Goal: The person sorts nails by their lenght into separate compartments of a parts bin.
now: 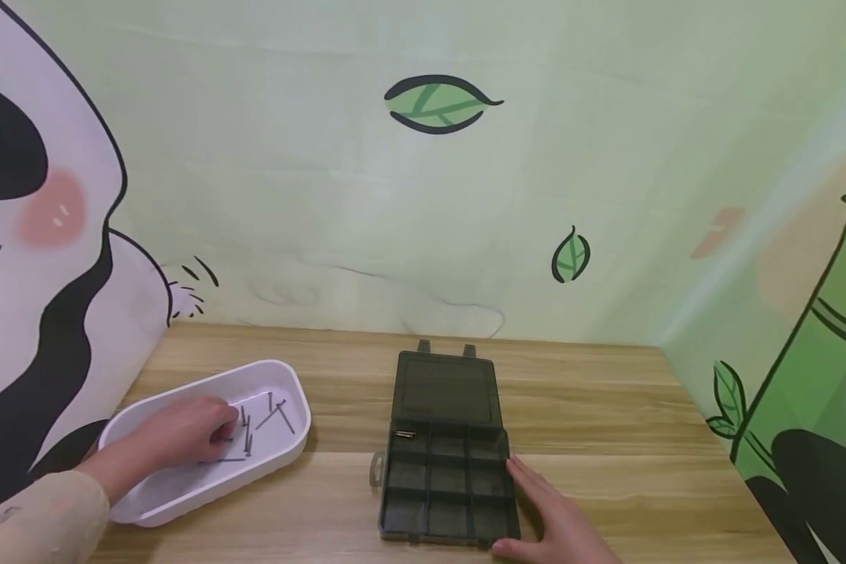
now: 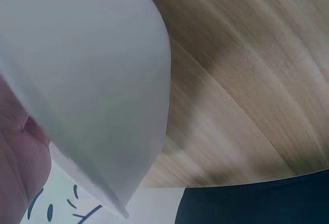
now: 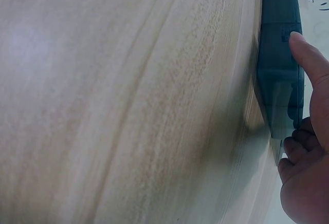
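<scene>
My left hand (image 1: 193,429) reaches down into a white tray (image 1: 292,442), its fingers bent among loose screws or nails (image 1: 248,435). Its fingertips are partly hidden, and I cannot tell whether they pinch one. In the left wrist view the tray's outer wall (image 2: 103,80) covers most of that hand. A dark compartment box (image 1: 449,482) stands with its lid (image 1: 446,388) folded back. Its back left compartment contains a few small coppery pieces (image 1: 405,434). My right hand (image 1: 560,513) holds the box's front right corner, thumb at the front wall and fingers along the right side.
Both containers stand on a wood-grain table (image 1: 338,486), the tray left of the box. A latch (image 1: 377,470) sticks out from the box's left side. Behind the table hangs a pale green printed backdrop (image 1: 310,196).
</scene>
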Demonstrator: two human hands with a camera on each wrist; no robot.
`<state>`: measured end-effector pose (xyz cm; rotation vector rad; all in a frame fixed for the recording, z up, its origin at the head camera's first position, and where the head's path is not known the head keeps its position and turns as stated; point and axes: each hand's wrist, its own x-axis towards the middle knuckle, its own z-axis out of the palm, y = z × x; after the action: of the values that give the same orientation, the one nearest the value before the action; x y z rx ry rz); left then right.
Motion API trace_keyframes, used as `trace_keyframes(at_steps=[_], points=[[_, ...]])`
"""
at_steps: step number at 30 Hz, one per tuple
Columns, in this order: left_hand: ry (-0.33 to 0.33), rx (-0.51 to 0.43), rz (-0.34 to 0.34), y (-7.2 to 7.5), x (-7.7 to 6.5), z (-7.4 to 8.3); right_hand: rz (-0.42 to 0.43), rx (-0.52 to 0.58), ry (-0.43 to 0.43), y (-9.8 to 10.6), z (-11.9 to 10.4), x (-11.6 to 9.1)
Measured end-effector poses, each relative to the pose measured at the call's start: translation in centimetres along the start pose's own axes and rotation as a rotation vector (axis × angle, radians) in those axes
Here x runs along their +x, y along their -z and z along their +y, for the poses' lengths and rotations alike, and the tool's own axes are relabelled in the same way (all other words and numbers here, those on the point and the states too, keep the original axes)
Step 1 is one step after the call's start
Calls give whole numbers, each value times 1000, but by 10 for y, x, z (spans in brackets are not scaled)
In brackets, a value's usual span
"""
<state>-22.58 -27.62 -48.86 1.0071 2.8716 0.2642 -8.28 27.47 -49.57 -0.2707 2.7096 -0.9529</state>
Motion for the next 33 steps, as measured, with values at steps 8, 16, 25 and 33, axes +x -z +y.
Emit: trace_keyframes(at_steps=[8,16,25,33], points=[[42,-7,0,22,3,10,-6,27,-22,-1,1,-1],[-15,-4,22,54,19,36,4,17,7,-1,4,0],[-161,8,82,76,41,68,3,12,2,-1,2,1],[-232,54,95,80,67,99,4,16,9,-2,1,2]])
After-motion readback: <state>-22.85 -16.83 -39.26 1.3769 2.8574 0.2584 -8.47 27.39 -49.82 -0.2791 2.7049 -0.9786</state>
